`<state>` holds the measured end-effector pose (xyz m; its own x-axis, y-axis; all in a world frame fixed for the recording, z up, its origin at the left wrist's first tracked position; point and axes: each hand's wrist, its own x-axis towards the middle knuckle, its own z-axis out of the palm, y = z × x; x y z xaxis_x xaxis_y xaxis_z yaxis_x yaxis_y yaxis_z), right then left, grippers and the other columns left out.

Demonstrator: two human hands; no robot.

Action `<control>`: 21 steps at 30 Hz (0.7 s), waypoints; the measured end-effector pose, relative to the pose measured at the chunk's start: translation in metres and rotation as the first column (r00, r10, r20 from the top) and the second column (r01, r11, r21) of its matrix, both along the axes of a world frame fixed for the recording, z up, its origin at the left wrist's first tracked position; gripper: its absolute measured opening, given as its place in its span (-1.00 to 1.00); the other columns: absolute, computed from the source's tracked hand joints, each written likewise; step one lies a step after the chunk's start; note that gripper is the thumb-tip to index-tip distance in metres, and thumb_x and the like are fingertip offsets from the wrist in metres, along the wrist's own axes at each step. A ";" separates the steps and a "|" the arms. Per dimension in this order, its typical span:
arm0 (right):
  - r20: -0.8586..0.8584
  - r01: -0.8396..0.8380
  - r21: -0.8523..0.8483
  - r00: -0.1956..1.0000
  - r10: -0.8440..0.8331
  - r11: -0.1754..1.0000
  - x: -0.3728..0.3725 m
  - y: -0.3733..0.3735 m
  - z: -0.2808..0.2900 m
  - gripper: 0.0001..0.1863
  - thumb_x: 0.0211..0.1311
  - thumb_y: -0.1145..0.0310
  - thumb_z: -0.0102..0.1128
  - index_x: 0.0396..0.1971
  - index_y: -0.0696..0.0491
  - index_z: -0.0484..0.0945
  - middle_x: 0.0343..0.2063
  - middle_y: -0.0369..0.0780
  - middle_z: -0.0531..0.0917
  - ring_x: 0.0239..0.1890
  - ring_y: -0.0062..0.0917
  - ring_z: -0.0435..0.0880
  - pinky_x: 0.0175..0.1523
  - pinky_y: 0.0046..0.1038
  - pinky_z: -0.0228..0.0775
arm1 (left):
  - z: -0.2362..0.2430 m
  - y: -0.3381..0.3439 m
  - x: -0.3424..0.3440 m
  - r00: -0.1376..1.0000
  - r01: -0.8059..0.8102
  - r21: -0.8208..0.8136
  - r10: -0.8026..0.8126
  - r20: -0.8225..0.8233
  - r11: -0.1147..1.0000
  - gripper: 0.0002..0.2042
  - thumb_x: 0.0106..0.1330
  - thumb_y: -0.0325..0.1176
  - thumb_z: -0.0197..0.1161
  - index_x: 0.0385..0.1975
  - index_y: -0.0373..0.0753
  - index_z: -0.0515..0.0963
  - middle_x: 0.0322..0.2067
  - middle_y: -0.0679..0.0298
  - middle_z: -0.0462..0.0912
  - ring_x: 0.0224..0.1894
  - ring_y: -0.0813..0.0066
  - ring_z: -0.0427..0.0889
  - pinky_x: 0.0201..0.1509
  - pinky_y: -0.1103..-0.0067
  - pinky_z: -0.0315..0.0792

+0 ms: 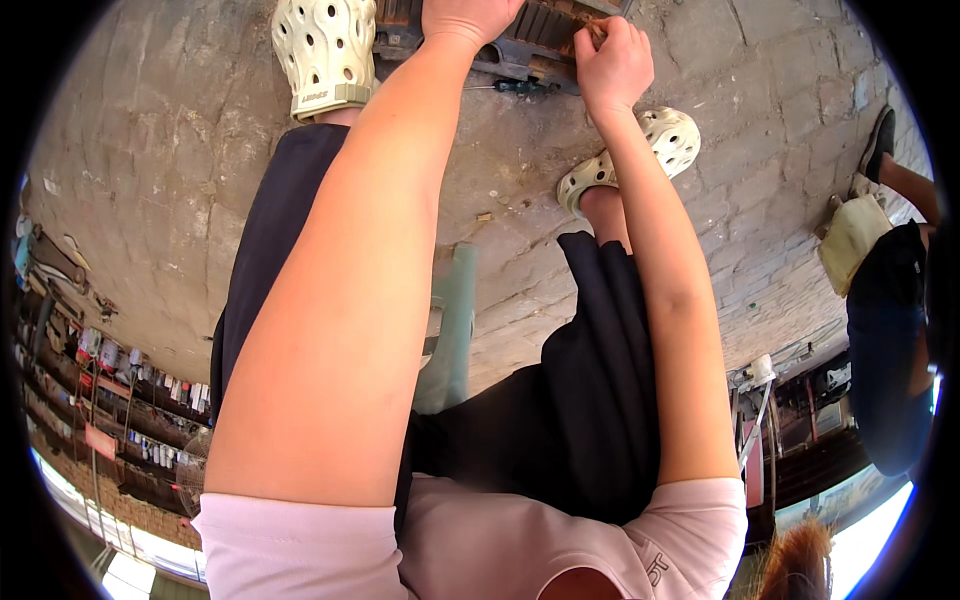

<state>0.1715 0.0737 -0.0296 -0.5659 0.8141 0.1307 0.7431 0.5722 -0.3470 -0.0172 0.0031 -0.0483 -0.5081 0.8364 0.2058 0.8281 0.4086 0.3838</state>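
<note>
Okay, handwork is apparently being done on the dark housing (530, 46) on the floor (500, 165), a small brownish piece (597, 34) being clamped by the right hand's fingers (640, 48). Left hand (466, 14) fingers are being cropped out, can't tell; steadiness is probably being called for next.

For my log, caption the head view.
Left hand and right hand at a dark ribbed part on paved floor.
</note>
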 end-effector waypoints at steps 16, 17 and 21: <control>0.081 -0.016 -0.079 0.997 0.022 0.997 0.009 -0.024 0.005 -0.73 -0.08 0.26 0.46 -0.50 -0.02 0.49 -0.48 -0.29 0.63 -0.32 -0.30 0.63 -0.23 -0.25 0.52 | 0.001 -0.001 0.002 1.000 -0.002 -0.027 0.002 0.000 1.000 -0.64 0.12 -0.22 0.32 -0.11 -0.20 0.47 -0.02 0.08 0.47 0.09 0.02 0.45 0.19 0.14 0.33; 0.078 -0.022 -0.070 0.997 0.028 0.997 0.010 -0.015 0.003 -0.73 -0.07 0.26 0.46 -0.50 -0.02 0.49 -0.48 -0.29 0.63 -0.31 -0.30 0.63 -0.22 -0.25 0.52 | 0.002 0.001 0.003 1.000 -0.005 -0.013 0.005 -0.010 1.000 -0.64 0.12 -0.22 0.32 -0.11 -0.20 0.47 -0.02 0.07 0.47 0.09 0.02 0.45 0.20 0.14 0.33; -0.011 0.002 -0.005 1.000 -0.002 1.000 -0.006 0.007 0.003 -0.76 -0.03 0.29 0.45 -0.49 0.00 0.51 -0.49 -0.26 0.64 -0.32 -0.27 0.63 -0.21 -0.24 0.51 | 0.002 0.003 -0.001 1.000 0.001 0.001 -0.001 0.009 1.000 -0.63 0.14 -0.21 0.32 -0.10 -0.20 0.47 0.00 0.06 0.47 0.11 0.01 0.44 0.21 0.13 0.32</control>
